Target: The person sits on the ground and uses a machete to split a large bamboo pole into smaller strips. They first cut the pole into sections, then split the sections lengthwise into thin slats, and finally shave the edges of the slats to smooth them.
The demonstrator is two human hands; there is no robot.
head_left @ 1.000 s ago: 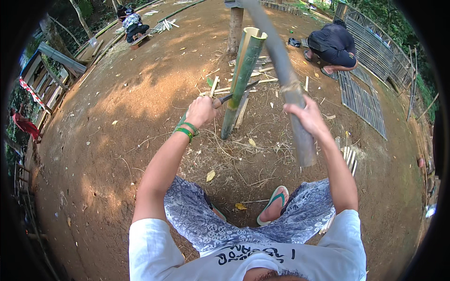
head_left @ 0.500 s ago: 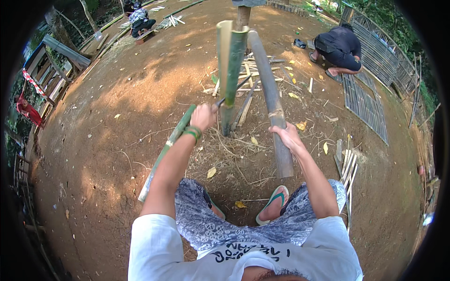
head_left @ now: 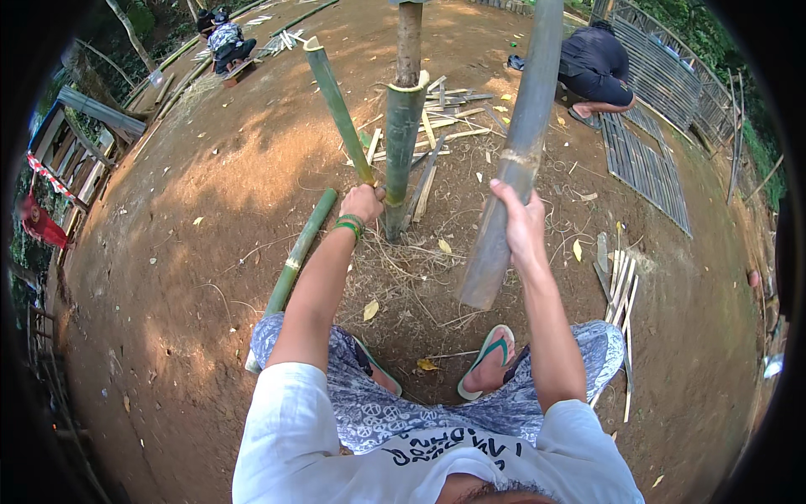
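Observation:
In front of me a green bamboo section [head_left: 405, 126] stands upright, its top open. A split-off green bamboo piece [head_left: 336, 109] leans away to the left, its lower end meeting my left hand [head_left: 363, 206]. That hand is closed low beside the standing bamboo; the dark-bladed knife it gripped half a second ago is largely hidden now. My right hand [head_left: 519, 223] grips a thick grey-brown bamboo pole [head_left: 525, 126] below its joint ring, holding it raised and tilted, its top reaching the upper edge. By my left forearm a green bamboo length [head_left: 300, 252] lies on the ground.
Split strips [head_left: 445, 126] lie scattered behind the upright bamboo around a wooden post [head_left: 409, 42]. More pale strips [head_left: 621, 290] lie at my right. A crouching person [head_left: 594, 67] is beside a slatted bamboo panel [head_left: 642, 172]; other people [head_left: 227, 42] crouch far left.
The split bamboo piece has swung from upright to leaning left. My right hand has raised the pole, and its top now tilts right. The knife blade has dropped from view.

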